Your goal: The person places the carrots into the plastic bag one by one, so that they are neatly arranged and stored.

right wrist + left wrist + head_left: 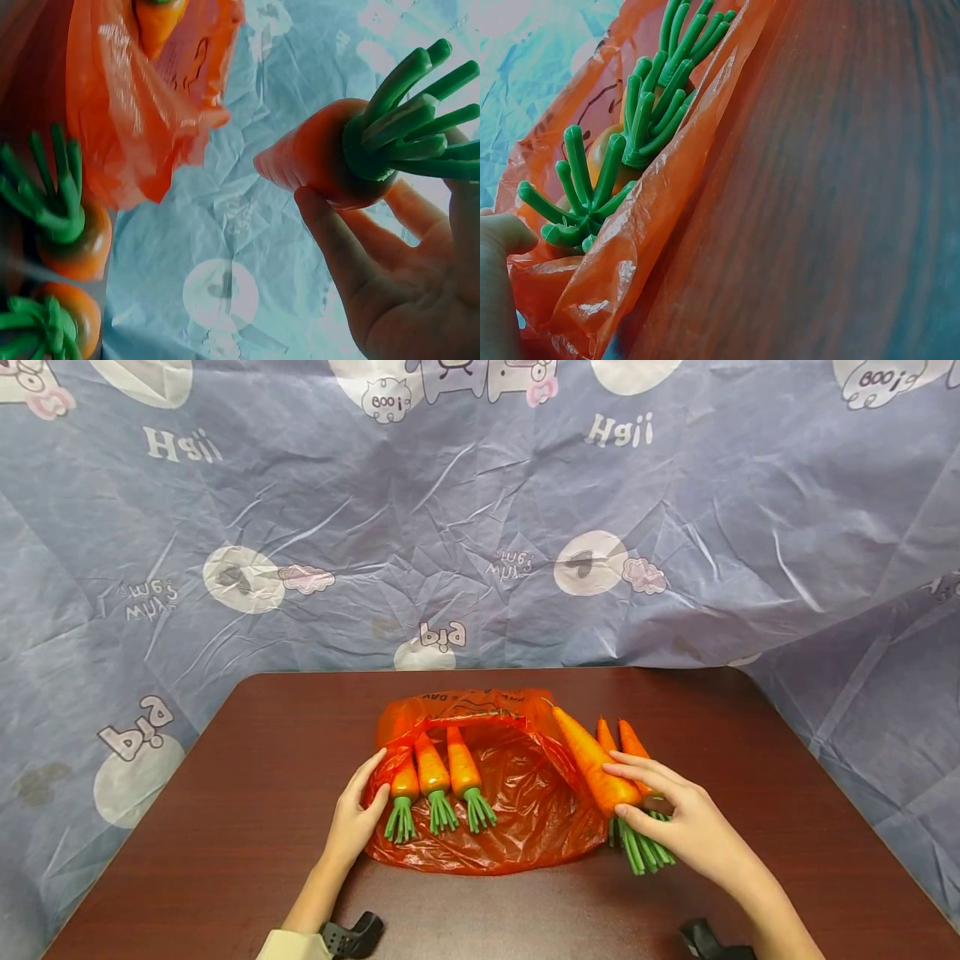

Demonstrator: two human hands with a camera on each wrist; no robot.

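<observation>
A red plastic bag (525, 831) lies on the table with its mouth held apart toward me. Three shiny orange carrots (432, 768) with green stems rest inside it, side by side, tips inward. My left hand (354, 822) pinches the bag's left edge; in the left wrist view the thumb shows beside the green stems (649, 124). My right hand (686, 814) grips another carrot (588, 760) near its thick end, raised at the bag's right side, tip pointing away to the left. In the right wrist view, thumb and fingers hold this carrot (315, 154) from below its stems.
Two more carrots (633, 739) lie on the table right of the bag, partly hidden behind the right hand and its carrot. The dark brown table (285, 760) ends at a patterned grey-blue cloth (465, 527) hanging behind it.
</observation>
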